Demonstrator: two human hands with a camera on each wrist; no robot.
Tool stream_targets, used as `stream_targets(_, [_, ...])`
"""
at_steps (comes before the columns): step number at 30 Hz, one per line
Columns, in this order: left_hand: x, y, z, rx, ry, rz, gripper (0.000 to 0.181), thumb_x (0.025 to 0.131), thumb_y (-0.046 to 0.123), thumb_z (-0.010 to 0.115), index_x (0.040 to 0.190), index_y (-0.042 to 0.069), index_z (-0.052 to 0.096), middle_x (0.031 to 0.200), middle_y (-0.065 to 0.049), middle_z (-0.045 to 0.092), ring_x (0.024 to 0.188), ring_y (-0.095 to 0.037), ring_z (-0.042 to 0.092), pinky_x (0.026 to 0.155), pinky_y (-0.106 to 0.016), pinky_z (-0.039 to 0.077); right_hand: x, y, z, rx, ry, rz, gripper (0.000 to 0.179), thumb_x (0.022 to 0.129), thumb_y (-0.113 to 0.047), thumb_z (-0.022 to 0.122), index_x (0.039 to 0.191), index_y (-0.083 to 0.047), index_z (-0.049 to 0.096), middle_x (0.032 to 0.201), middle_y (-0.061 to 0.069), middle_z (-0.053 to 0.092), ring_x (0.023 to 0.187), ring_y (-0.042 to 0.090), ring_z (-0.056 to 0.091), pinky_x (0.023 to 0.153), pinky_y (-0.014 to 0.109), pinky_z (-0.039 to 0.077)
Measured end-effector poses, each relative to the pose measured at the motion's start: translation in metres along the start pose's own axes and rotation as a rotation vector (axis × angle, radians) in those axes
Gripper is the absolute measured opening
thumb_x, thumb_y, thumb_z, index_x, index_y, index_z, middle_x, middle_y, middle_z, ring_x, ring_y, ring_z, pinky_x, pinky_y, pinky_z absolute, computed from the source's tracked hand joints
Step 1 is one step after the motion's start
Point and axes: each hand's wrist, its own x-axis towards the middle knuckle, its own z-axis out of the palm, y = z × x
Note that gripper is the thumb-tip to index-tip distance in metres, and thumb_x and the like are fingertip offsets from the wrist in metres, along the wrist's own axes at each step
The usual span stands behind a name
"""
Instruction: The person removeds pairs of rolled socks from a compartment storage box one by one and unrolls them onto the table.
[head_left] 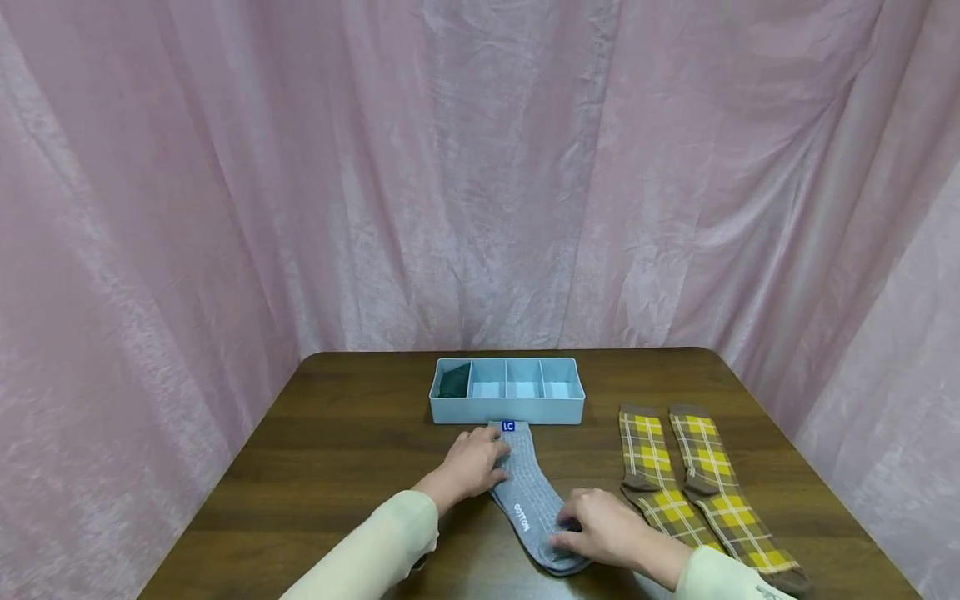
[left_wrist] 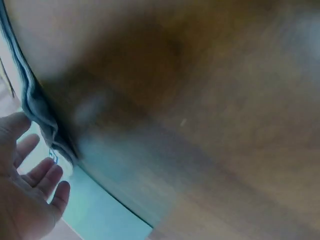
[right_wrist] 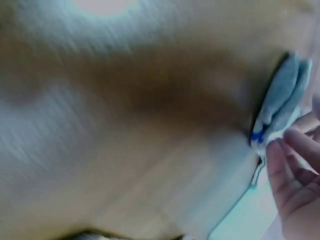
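A pair of light grey socks (head_left: 528,487), stacked and lettered COTTON, lies flat on the table with its blue-labelled cuff toward the box. Beside the cuff, my left hand (head_left: 472,462) touches the left edge with loosely bent fingers. My right hand (head_left: 602,527) rests at the toe end, thumb and fingers apart on the fabric. In the left wrist view, the fingers of the left hand (left_wrist: 32,180) are spread next to the socks' edge (left_wrist: 37,105). The right wrist view shows the right hand (right_wrist: 297,180) with bent fingers in front of the grey socks (right_wrist: 282,95).
Just beyond the cuff stands a light blue divided box (head_left: 507,411). Its leftmost compartment holds a dark green cloth item (head_left: 454,382). Two yellow-and-brown plaid socks (head_left: 647,450) lie side by side at the right of the wooden table (head_left: 337,433). Pink curtains hang behind.
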Motion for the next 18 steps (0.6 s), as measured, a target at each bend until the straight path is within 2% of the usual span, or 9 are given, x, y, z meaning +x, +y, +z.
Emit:
stream_targets(2, [-0.005,0.001,0.001,-0.02,0.001,-0.019,0.044,0.09,0.044,0.071,0.125,0.017,0.069,0.133,-0.009,0.058,0.121,-0.026,0.053,0.094,-0.042,0.044,0.006,0.002,-0.002,0.016,0.003,-0.028,0.027,0.087,-0.036,0.076,0.095,-0.009,0.077,0.09,-0.005,0.064,0.081,0.008,0.061,0.069,0.029,0.052])
stream_targets(5, [-0.011,0.002,0.002,-0.084,-0.062,-0.05,0.054,0.089,0.051,0.069,0.13,0.015,0.067,0.136,-0.008,0.057,0.124,-0.025,0.052,0.1,-0.044,0.041,0.012,0.005,0.0,-0.015,-0.038,-0.07,0.035,0.088,-0.033,0.076,0.11,-0.006,0.074,0.108,0.001,0.065,0.1,0.017,0.063,0.084,0.035,0.053])
stream_targets(8, [-0.013,0.002,0.002,-0.123,-0.129,-0.046,0.061,0.088,0.053,0.069,0.136,0.015,0.062,0.145,-0.006,0.051,0.134,-0.024,0.046,0.107,-0.045,0.036,0.012,0.006,0.008,-0.087,-0.076,-0.137,0.042,0.088,-0.036,0.075,0.116,-0.006,0.072,0.117,0.003,0.063,0.11,0.021,0.059,0.091,0.036,0.051])
stream_targets(11, [-0.01,0.001,0.002,-0.139,-0.154,-0.011,0.062,0.089,0.051,0.069,0.139,0.016,0.059,0.149,-0.004,0.048,0.138,-0.022,0.042,0.11,-0.043,0.033,0.008,0.003,0.015,-0.127,-0.076,-0.171,0.043,0.088,-0.04,0.074,0.115,-0.006,0.073,0.114,0.001,0.062,0.107,0.017,0.059,0.089,0.033,0.051])
stream_targets(18, [0.0,0.007,0.001,-0.162,-0.193,0.026,0.064,0.09,0.049,0.069,0.143,0.017,0.055,0.153,-0.002,0.043,0.141,-0.019,0.038,0.113,-0.042,0.029,0.006,-0.004,0.016,-0.135,-0.075,-0.122,0.042,0.087,-0.045,0.074,0.108,-0.008,0.075,0.103,-0.004,0.061,0.093,0.01,0.057,0.077,0.028,0.051])
